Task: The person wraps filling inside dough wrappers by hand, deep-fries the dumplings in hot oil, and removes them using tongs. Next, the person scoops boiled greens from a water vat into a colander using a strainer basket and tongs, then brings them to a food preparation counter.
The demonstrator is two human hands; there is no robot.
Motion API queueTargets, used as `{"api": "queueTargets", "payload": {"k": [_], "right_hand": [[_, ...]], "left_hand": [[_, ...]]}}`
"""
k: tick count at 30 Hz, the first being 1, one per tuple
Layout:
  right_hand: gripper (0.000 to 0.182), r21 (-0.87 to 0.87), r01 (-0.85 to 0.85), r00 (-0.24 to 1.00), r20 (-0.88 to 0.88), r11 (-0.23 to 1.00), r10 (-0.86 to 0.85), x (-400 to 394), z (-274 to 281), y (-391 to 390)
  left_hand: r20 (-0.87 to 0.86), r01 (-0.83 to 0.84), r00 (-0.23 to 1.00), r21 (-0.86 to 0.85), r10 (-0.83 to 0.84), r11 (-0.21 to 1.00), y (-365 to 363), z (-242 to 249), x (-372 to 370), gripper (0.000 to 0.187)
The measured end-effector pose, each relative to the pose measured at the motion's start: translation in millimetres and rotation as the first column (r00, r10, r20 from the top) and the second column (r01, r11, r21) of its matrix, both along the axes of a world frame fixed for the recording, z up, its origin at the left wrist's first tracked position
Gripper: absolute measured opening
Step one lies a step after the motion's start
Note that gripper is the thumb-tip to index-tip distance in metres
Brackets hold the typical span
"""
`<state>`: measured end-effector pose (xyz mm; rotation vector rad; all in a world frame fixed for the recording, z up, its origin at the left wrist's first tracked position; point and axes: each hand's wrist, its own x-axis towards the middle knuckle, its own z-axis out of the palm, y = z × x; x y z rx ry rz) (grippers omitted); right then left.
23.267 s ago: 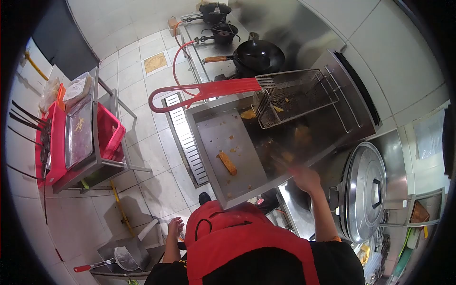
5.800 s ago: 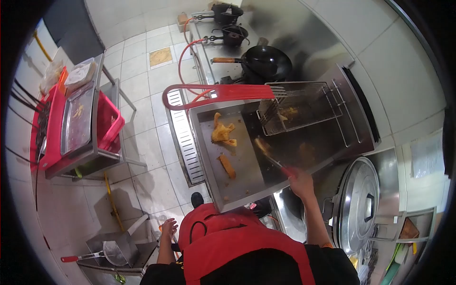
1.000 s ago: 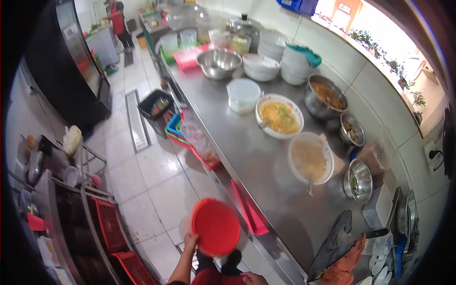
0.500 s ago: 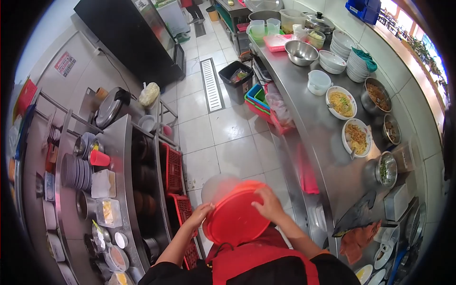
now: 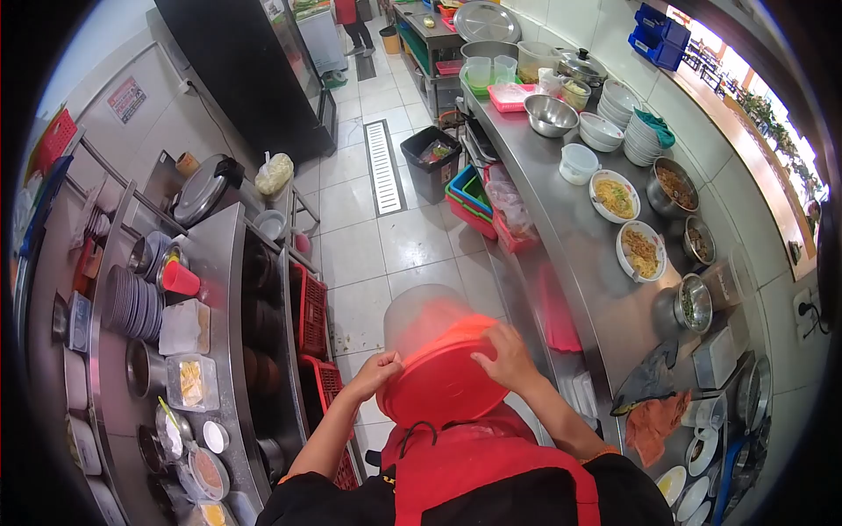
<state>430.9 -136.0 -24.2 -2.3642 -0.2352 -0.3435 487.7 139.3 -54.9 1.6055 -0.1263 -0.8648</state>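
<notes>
In front of my red apron (image 5: 478, 460) I hold a round translucent tub (image 5: 419, 309) topped by a red plastic lid (image 5: 447, 386). The lid faces me, and the tub's clear body points away over the floor. My left hand (image 5: 374, 375) is closed on the lid's left edge with the thumb on top. At the upper right edge, my right hand (image 5: 509, 358) grips the rim, its thumb on the lid's face and its other fingers behind. Something reddish shows through the tub wall, blurred.
To the right, a steel counter (image 5: 605, 298) carries two bowls of noodles (image 5: 642, 251), steel bowls and stacked white bowls (image 5: 645, 140). On the left, a steel shelf (image 5: 224, 307) holds plates (image 5: 132, 302) and tubs. A black bin (image 5: 431, 162) stands in the tiled aisle; a person (image 5: 353, 22) is far back.
The lid is tipped further toward me, and more of the tub's clear body shows beyond it. Both hands remain on the lid's edge. The whole view has shifted slightly.
</notes>
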Motion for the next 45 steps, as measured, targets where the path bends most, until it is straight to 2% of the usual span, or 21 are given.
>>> {"api": "queueTargets", "payload": {"k": [2,5,8,11,13,15,17,18,21,24,26,27,30,33,36,39,42,45], "right_hand": [[0.036,-0.022,0.04,0.999,-0.01,0.999,-0.04,-5.1,8.0,4.1],[0.03,-0.038,0.053,0.986,-0.156,0.998,-0.059,-16.0,17.0,3.2],[0.025,0.147,-0.232,0.862,-0.427,0.962,0.273,-37.7,61.4,1.1],[0.024,0.282,-0.363,0.799,-0.396,0.888,0.452,-61.7,67.3,0.2],[0.024,0.403,-0.411,0.693,-0.446,0.818,0.567,-63.6,73.2,-2.1],[0.022,0.478,-0.442,0.605,-0.465,0.759,0.646,-61.2,74.8,-7.9],[0.021,0.758,-0.191,0.379,-0.529,0.624,0.759,-55.1,71.2,-13.4],[0.021,0.842,-0.027,0.259,-0.515,0.539,0.817,-53.3,66.1,-13.7],[0.021,0.863,0.291,0.313,-0.493,0.412,0.812,-41.5,13.8,-3.0],[0.022,0.682,0.18,0.554,-0.666,0.709,0.5,-26.1,-1.4,28.1],[0.022,0.393,-0.19,0.749,-0.534,0.899,0.392,-13.0,-8.1,29.5],[0.022,0.179,-0.326,0.825,-0.426,0.928,0.372,-7.0,-13.0,30.3],[0.024,-0.319,-0.369,0.92,-0.258,0.873,0.294,3.7,-46.3,33.6],[0.025,-0.459,-0.35,0.901,-0.404,0.817,0.159,2.4,-58.3,37.2],[0.026,-0.399,-0.324,0.905,-0.394,0.858,0.159,7.6,-70.3,38.8],[0.025,-0.419,-0.277,0.91,-0.404,0.865,0.096,17.6,-75.4,44.7],[0.021,-0.368,-0.258,0.884,-0.463,0.893,0.065,22.6,-75.8,48.6],[0.019,-0.091,-0.319,0.854,-0.459,0.943,0.245,30.2,-68.8,41.4]], "left_hand": [[-0.001,-0.014,1.0,-0.007,0.014,1.0,-1.2,2.2,2.0,0.022],[0.026,-0.014,1.0,-0.006,0.014,1.0,-3.3,0.2,6.7,0.026],[0.122,-0.027,0.992,0.023,0.024,0.999,-2.1,-17.9,16.0,0.03],[0.232,-0.133,0.967,0.089,0.109,0.987,-8.7,-23.3,25.8,0.024],[0.287,-0.235,0.938,0.115,0.194,0.965,-11.0,-45.1,35.6,0.019],[0.324,-0.236,0.926,0.093,0.195,0.967,-11.5,-51.5,41.2,0.015],[0.303,-0.248,0.926,0.037,0.225,0.968,-11.9,-51.8,43.8,0.014],[0.263,-0.26,0.931,-0.009,0.253,0.966,-16.2,-43.5,44.0,0.014],[0.169,-0.284,0.937,-0.141,0.305,0.949,-27.2,-41.4,42.3,0.014],[0.188,-0.251,0.94,-0.188,0.286,0.95,-37.5,-37.5,35.3,0.015],[0.232,-0.219,0.937,-0.188,0.26,0.957,-43.0,-32.8,32.5,0.017],[0.227,-0.212,0.941,-0.18,0.251,0.96,-43.8,-33.4,33.7,0.017],[0.222,-0.206,0.946,-0.157,0.238,0.966,-43.8,-34.2,38.8,0.018],[0.234,-0.23,0.938,-0.129,0.255,0.965,-41.4,-35.5,43.2,0.019],[0.232,-0.263,0.932,-0.1,0.279,0.96,-33.7,-42.9,47.7,0.019],[0.208,-0.285,0.931,-0.092,0.298,0.954,-30.3,-44.0,52.8,0.019],[0.206,-0.297,0.929,-0.08,0.307,0.952,-25.2,-46.4,58.7,0.019],[0.188,-0.31,0.929,-0.073,0.318,0.948,-21.9,-51.2,66.3,0.02]]}}
